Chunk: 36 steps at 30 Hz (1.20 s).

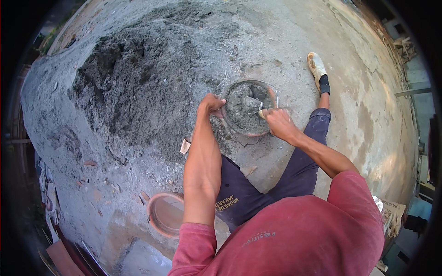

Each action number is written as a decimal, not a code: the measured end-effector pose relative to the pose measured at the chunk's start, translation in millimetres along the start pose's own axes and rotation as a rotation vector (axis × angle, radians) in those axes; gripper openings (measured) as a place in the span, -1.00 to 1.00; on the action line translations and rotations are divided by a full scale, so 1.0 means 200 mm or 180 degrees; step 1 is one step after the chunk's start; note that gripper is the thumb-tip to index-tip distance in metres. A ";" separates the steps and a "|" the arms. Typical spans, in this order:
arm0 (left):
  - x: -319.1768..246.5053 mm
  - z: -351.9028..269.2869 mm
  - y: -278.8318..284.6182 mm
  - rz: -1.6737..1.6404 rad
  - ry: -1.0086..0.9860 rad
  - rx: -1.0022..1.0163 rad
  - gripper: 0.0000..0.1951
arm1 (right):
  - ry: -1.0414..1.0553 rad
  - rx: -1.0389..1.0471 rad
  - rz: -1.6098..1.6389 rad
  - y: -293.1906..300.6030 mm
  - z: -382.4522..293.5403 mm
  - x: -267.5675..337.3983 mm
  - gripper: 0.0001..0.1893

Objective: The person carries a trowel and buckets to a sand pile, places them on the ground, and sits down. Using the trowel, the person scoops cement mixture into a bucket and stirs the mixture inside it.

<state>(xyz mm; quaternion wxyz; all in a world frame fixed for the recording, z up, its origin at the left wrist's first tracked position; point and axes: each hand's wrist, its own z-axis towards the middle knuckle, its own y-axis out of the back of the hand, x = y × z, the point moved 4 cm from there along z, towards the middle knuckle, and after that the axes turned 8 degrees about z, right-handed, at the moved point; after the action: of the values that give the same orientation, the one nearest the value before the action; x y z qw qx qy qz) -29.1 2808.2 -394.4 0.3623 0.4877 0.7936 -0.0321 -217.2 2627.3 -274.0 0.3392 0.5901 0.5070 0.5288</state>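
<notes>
A round reddish bucket (256, 134) stands on the ground before me, filled with grey, damp-looking mortar mix (241, 107). My left hand (212, 104) grips its left rim, thumb on top. At the bucket's right side, my right hand (279, 125) is closed around the pale handle of a trowel (261, 109). The metal neck shows above the mix; its blade cannot be made out clearly. A thin wire bail (276, 96) lies along the bucket's right rim. Left of the bucket rises a large heap of dark grey sand or mix (145, 89).
A second reddish bucket (162, 195) with murky liquid stands by my left elbow. A broken pale fragment (185, 146) lies beside my left forearm. My shod foot (317, 67) rests on the concrete ground at right. A printed sack (392, 215) lies behind my right side.
</notes>
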 end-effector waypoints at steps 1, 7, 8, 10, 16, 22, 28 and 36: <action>0.02 0.00 0.00 -0.0004 0.0015 0.0004 -0.63 | 0.0004 0.0012 0.0009 -0.02 -0.03 0.06 -0.77; 0.02 0.00 0.00 -0.0199 0.0064 -0.0016 -0.67 | 0.0319 -0.0669 -0.0265 -0.08 -0.22 0.26 -0.63; 0.02 0.00 0.00 -0.0187 0.0060 -0.0014 -0.67 | 0.0321 -0.0659 -0.0266 -0.07 -0.23 0.25 -0.63; 0.01 -0.01 0.01 -0.0185 0.0051 -0.0037 -0.67 | 0.0296 -0.0681 0.0147 0.00 -0.26 0.17 -0.59; 0.04 -0.01 0.01 -0.0056 0.0050 -0.0062 -0.65 | -0.0571 -0.0400 0.0802 0.37 -0.14 -0.13 -0.54; 0.05 0.03 0.00 -0.0178 -0.0006 -0.0046 -0.64 | -0.0050 -0.0465 0.1176 0.28 0.38 -0.29 -0.56; 0.05 0.02 0.01 -0.0394 0.0066 -0.0027 -0.62 | 0.0967 -0.0001 0.0328 0.14 0.35 -0.19 -0.66; 0.05 0.03 0.01 -0.0422 0.0075 -0.0029 -0.55 | 0.1258 -0.0123 -0.0357 0.19 -0.04 -0.01 -0.67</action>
<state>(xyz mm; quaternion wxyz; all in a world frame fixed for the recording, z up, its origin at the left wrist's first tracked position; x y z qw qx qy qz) -27.0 2815.3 -404.1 0.3522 0.4328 0.8285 -0.0467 -215.6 2613.9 -238.4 0.2733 0.4390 0.5856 0.6242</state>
